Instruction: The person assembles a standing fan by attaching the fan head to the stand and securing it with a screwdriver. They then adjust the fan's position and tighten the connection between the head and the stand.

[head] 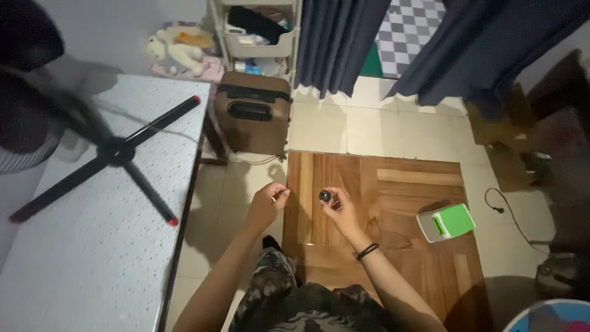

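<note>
My right hand holds a small round black object pinched in its fingers above a low wooden table. A dark band sits on that wrist. My left hand is raised beside it, fingers curled around a tiny item too small to identify. The two hands are a short gap apart and do not touch. A white and green box rests on the wooden table to the right of my right hand.
A white speckled table carrying a black tripod base stands at the left. A brown suitcase, a shelf unit, dark curtains and a cable on the tiled floor lie beyond.
</note>
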